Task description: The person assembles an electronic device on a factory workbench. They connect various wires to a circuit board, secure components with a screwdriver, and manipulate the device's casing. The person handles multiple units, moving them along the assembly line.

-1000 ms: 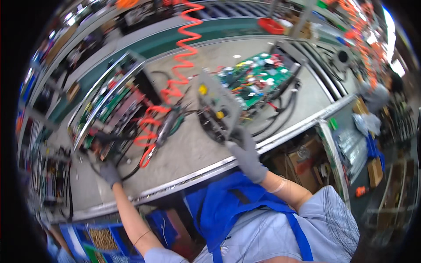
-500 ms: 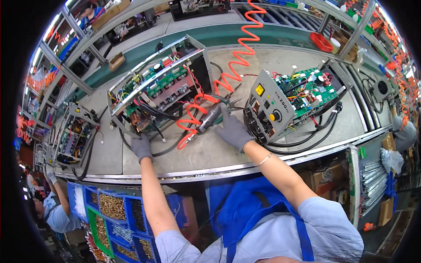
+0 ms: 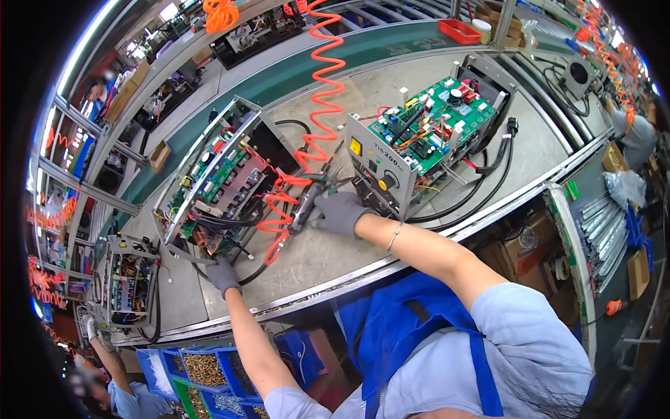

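My left hand, in a grey glove, is closed at the near lower corner of an open welding machine chassis with green circuit boards; its fingertips are partly hidden. My right hand, also gloved, is beside a grey pneumatic screwdriver lying on the bench. Its thumb and fingers are apart, the fingertips close to the tool. Green-handled pliers lie just beyond that hand. To the right stands a second open welding machine, with a grey front panel, a yellow knob and a yellow switch.
An orange coiled air hose hangs down to the screwdriver. Black cables loop beside the right machine. A third chassis stands at the far left. Blue bins of screws sit below the bench edge, near a co-worker's arm.
The view has turned, shifting the bench. My right hand has drawn back from the pliers to the near side of the screwdriver. My left hand stays at the chassis corner.
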The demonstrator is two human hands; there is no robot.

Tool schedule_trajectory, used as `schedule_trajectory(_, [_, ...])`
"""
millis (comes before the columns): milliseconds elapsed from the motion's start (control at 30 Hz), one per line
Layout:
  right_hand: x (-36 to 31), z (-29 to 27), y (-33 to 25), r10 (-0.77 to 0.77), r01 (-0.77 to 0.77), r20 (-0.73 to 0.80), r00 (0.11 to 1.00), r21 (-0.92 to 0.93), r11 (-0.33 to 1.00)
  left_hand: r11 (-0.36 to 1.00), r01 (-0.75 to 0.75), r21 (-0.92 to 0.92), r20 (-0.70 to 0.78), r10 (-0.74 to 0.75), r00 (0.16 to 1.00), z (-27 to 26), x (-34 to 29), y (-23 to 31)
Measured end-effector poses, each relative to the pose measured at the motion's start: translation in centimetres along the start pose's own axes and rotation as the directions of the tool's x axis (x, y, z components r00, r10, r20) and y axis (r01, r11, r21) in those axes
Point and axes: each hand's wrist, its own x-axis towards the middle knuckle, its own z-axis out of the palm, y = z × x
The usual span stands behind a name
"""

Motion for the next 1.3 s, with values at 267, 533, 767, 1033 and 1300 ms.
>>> schedule_trajectory(267, [-5.2, 1.4, 0.7, 0.01, -0.012, 0.012, 1.0, 0.187, 0.982, 0.996, -0.073, -0.048, -0.22, 0.061, 0.974, -3.2, -5.5, 6.5])
schedule_trajectory(533, [-14.8, -2.3, 0.4, -0.175, 0.273, -0.268, 0.947, 0.391, 0.879, 0.846, -0.423, -0.325, -0.295, 0.335, 0.895, -8.4, -16.4, 17.9])
schedule_trajectory(767, [-15.8, -5.0, 1.1, -0.176, 0.485, -0.649, 0.74, 0.333, 0.809, 0.728, -0.472, -0.498, -0.315, 0.356, 0.88, -3.8, -19.9, 22.7])
schedule_trajectory(1033, [-11.8, -7.2, -0.8, -0.15, 0.61, -0.753, 0.641, 0.381, 0.694, 0.81, -0.372, -0.453, 0.217, 0.505, 0.835, 0.8, -23.4, 17.5])
schedule_trajectory(1300, [-18.3, -12.3, 3.5, -0.1, 0.744, -0.837, 0.538, 0.415, 0.524, 0.866, -0.491, -0.092, 0.112, 0.499, 0.859, 3.4, -23.1, 17.3])
